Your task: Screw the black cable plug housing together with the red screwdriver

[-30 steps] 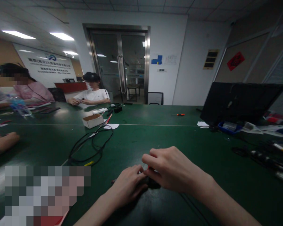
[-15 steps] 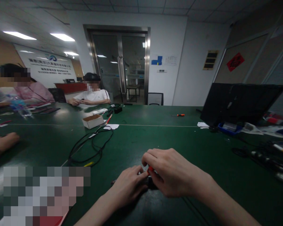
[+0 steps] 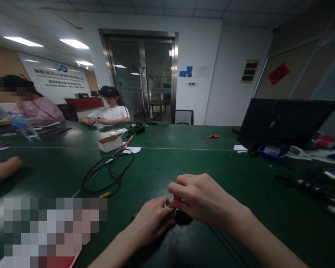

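My right hand (image 3: 198, 199) pinches the orange-red handle (image 3: 177, 198) of what looks like a small screwdriver. Its shaft and tip are hidden by my fingers. Underneath, a black device (image 3: 182, 216) lies on the green table, mostly covered by both hands. My left hand (image 3: 154, 217) is closed around the device's left part, thumb and forefinger close to the orange-red handle. A dark end (image 3: 133, 216) pokes out left of my left hand. From below my right hand a dark cable (image 3: 226, 243) runs toward the near right.
Coiled black cable (image 3: 115, 175) and an open box (image 3: 110, 144) lie left of centre. Another orange screwdriver (image 3: 213, 136) rests farther back. A monitor (image 3: 281, 123) and a blue tray (image 3: 272, 152) stand right. Co-workers sit left; one person's hand (image 3: 5, 169) rests nearby.
My right hand has turned and shifted slightly up, its fingers now covering more of the orange-red handle. More of the black device shows beneath it. My left hand stays in place.
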A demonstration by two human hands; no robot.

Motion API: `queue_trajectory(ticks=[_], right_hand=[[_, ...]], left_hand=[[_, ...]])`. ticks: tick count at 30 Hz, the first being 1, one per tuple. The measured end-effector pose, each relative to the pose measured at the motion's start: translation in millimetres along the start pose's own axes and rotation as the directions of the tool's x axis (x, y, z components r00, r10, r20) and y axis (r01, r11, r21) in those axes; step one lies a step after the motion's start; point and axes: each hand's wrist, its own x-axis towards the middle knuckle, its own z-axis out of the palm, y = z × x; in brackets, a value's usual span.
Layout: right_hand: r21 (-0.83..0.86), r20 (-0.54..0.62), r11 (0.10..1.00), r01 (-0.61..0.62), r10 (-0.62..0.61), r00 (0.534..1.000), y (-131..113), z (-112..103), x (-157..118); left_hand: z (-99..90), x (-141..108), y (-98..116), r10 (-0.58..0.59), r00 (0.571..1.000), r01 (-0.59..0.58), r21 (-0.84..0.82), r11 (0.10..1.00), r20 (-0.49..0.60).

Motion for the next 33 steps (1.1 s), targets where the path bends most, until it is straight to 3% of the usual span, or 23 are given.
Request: queue_trajectory(ticks=[8, 24, 33], right_hand=[[0.150, 0.060, 0.989, -0.013, 0.004, 0.998, -2.9, -7.3, -2.5], [0.060, 0.085, 0.998, -0.031, 0.026, 0.996, -1.6, -5.3, -1.7], [-0.037, 0.034, 0.998, -0.056, 0.058, 0.998, 2.4, 0.1, -0.7]], left_hand=[[3.3, 0.9, -1.5, 0.029, 0.999, -0.029, 0.004, 1.000, -0.032], [-1.4, 1.0, 1.0, 0.006, 1.000, -0.006, 0.014, 1.000, 0.017], [-2.0, -0.4, 1.8, -0.003, 1.000, 0.003, 0.001, 1.000, 0.016]])
